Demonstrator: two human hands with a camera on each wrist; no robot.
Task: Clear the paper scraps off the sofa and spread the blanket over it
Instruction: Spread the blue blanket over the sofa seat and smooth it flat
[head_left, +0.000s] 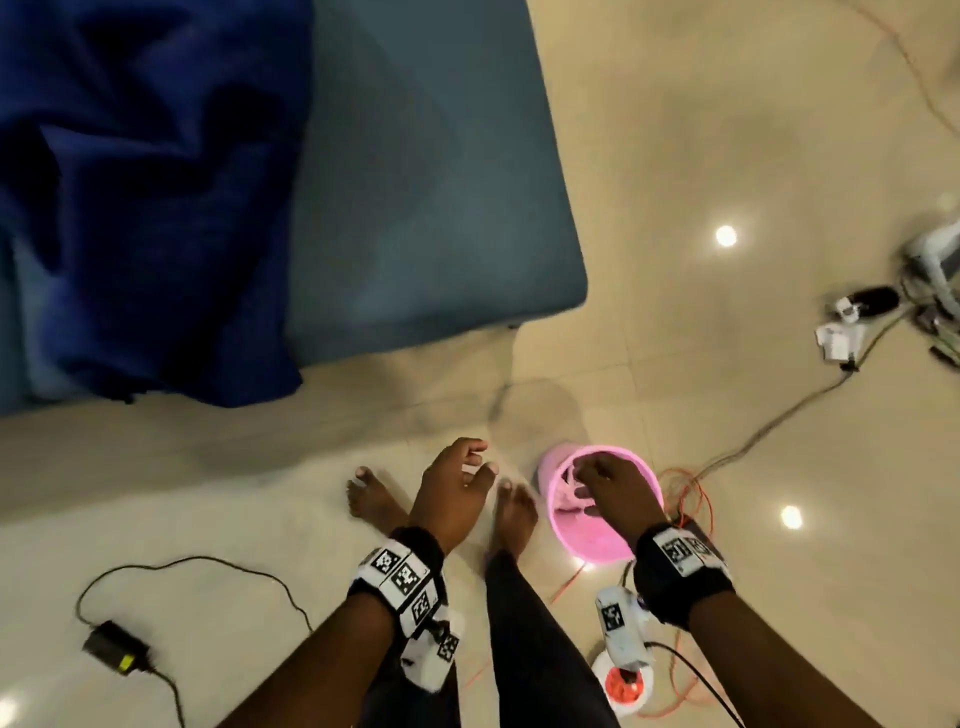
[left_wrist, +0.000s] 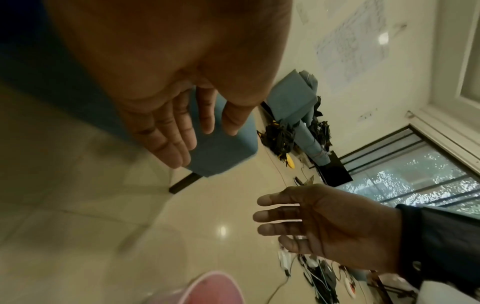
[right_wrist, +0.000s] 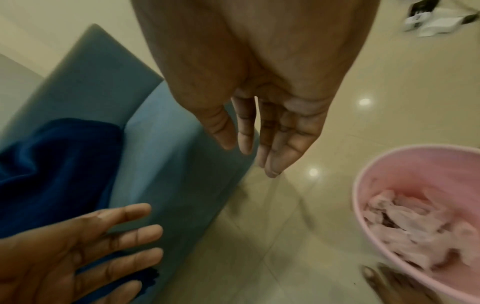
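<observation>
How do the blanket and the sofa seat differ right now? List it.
The blanket is dark navy; the sofa seat is a paler grey-blue.
The blanket lies bunched and creased; the sofa seat is flat and smooth.
The blanket covers only the left part and hangs over the front edge; the sofa seat's right part is bare.
Both are blue fabric.
</observation>
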